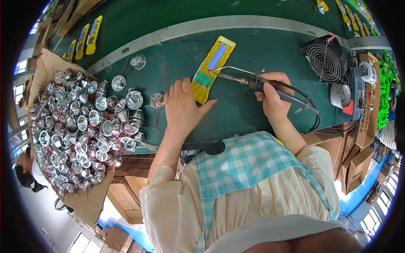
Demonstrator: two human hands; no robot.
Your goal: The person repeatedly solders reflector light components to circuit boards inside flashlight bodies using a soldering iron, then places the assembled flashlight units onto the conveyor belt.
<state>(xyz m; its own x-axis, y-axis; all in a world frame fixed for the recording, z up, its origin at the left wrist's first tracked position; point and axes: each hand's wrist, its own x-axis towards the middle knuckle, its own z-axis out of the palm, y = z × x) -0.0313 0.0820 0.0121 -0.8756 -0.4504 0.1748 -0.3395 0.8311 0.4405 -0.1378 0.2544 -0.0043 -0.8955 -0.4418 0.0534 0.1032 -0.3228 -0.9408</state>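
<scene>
My right hand (276, 95) is closed around a soldering iron (253, 84) with a thin metal guide tube and a black cable. Its tip meets the green circuit board (203, 79) in a yellow plastic housing (225, 43). A blue-violet battery cell (217, 57) lies in the same housing, above the board. Beside the housing's lower left edge, my left hand (183, 103) lies with its fingers stretched and thumb spread. Whether its fingertips touch the housing I cannot tell. Just left of those fingers is a silver reflector cup (157, 101) with a red wire.
A cardboard box (55, 65) heaped with silver reflector cups (80, 122) stands at left. More loose cups (119, 83) lie on the green table (168, 55). At right are a black fan (327, 61) and a solder spool (340, 95). Yellow housings (93, 36) lie beyond a metal rail (190, 27).
</scene>
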